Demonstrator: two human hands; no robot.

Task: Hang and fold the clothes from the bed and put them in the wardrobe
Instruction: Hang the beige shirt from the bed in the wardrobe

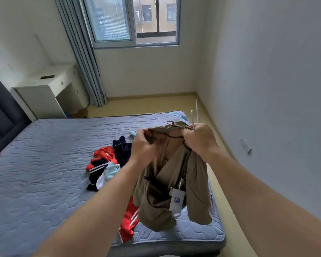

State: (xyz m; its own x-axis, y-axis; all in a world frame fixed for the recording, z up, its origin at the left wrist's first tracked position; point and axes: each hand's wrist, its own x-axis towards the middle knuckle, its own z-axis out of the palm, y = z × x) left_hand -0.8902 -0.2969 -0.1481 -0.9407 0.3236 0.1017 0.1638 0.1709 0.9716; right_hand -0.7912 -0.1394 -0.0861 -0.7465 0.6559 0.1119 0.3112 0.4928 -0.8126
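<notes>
- A person's left hand (pixel 144 143) is gripping the top edge of a khaki garment (pixel 174 182), with the fingers curled into the bunched cloth.
- The right hand (pixel 198 138) is clutching the other side of the same top edge. It is also holding a white hanger (pixel 192 118), whose thin rods are sticking up above the knuckles.
- The two hands are working close together but not touching, with a short span of the garment's opening stretching between them.
- The khaki garment is hanging in the air above the near right part of the bed (pixel 44 164), and its lower folds are drooping over the mattress corner.
- A white tag (pixel 177 200) with a blue square mark is dangling on a string against the front of the garment.
- A pile of clothes (pixel 107 164) in red, navy, white and pale blue is lying on the grey quilted mattress, just left of the raised garment.
- A red garment (pixel 130 221) with white stripes is lying at the near edge of the bed, partly behind the hanging khaki cloth.
- A light blue item (pixel 132 133) is peeking out on the mattress beyond the left hand.
- A dark headboard (pixel 2 112) is standing at the far left, with a white desk (pixel 50 86) beside it.
- A grey-blue curtain (pixel 82 52) is hanging beside the window (pixel 133 21), reaching down to the yellowish floor (pixel 137 104).
</notes>
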